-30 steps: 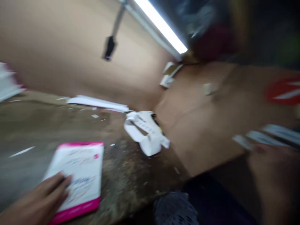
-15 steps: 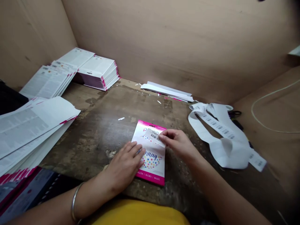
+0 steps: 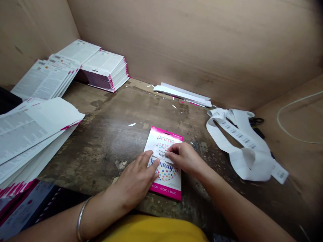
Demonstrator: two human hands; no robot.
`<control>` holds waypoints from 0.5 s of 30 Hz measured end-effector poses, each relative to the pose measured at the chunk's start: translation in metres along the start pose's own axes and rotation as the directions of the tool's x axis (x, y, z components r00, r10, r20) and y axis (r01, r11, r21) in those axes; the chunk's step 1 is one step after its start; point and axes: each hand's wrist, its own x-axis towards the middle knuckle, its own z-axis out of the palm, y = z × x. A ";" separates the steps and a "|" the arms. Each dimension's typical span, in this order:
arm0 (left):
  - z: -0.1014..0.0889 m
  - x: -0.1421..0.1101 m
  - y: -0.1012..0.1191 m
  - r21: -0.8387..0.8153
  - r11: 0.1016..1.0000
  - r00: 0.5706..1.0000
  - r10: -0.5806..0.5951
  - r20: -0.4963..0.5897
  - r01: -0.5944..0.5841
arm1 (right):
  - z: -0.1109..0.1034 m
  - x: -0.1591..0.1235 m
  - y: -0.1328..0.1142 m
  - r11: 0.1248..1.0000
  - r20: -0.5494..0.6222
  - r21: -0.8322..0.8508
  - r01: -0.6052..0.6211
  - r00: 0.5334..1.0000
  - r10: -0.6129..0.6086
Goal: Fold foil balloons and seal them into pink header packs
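A white balloon packet with pink ends, coloured dots and the word "birthday" lies on the table in front of me. Across its middle is a white barcode label, which partly covers the print. My right hand pinches the label's right end between thumb and fingers. My left hand rests on the packet's left edge with its fingers stretched out, the fingertips close to the label's left end. Whether the label touches the packet along its whole length I cannot tell.
Stacks of similar packets stand at the back left, with another large pile at the near left. A curled strip of barcode labels lies to the right, scissors behind it. Paper strips lie along the back wall.
The label has moved down and left from the packet's upper part to its middle, uncovering the word "prima". My right hand has moved with it. My left hand stays on the packet's left edge.
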 end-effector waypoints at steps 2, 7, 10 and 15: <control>-0.001 0.000 0.000 0.004 1.000 1.000 0.008 -0.001 -0.008 | 0.000 0.001 -0.002 0.999 -0.007 -0.045 -0.006 1.000 0.005; -0.003 0.004 -0.001 0.050 0.995 0.996 0.091 -0.017 -0.090 | 0.001 0.001 -0.008 0.987 -0.055 -0.151 -0.051 0.998 0.043; -0.003 0.007 -0.002 0.109 0.973 0.979 0.204 -0.004 -0.203 | 0.005 0.000 -0.010 0.977 -0.075 -0.205 -0.055 0.996 0.040; 0.002 0.007 -0.003 0.134 0.972 0.981 0.184 0.064 -0.191 | 0.006 -0.006 -0.013 0.947 -0.126 -0.318 -0.048 0.992 0.008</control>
